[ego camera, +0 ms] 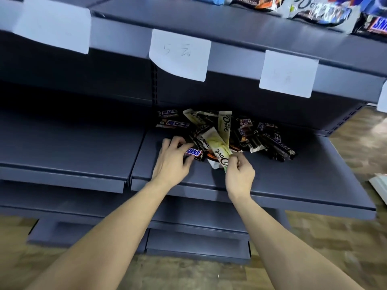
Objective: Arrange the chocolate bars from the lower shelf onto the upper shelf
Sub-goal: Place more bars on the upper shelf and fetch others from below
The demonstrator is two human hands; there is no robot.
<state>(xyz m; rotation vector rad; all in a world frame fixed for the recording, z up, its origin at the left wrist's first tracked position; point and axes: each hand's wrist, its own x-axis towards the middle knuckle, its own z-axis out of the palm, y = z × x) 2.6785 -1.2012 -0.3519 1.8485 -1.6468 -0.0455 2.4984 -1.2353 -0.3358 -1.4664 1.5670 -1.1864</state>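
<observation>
A heap of chocolate bars point(247, 135) lies on the lower shelf point(293, 185), dark Snickers wrappers mixed with pale green Dove ones. My left hand point(172, 158) grips a Snickers bar point(193, 152) at the left edge of the heap. My right hand point(239, 172) pinches the near end of a pale green Dove bar point(217, 148) that lies on top. The upper shelf point(230, 28) runs across the top, and several bars point(318, 12) rest on it at the far right.
White paper price tags point(180, 54) hang from the upper shelf's front edge. An adjoining dark shelf panel point(62, 151) sits to the left. More shelves stand below, over a wood-pattern floor. A white object point(380, 187) lies on the floor at right.
</observation>
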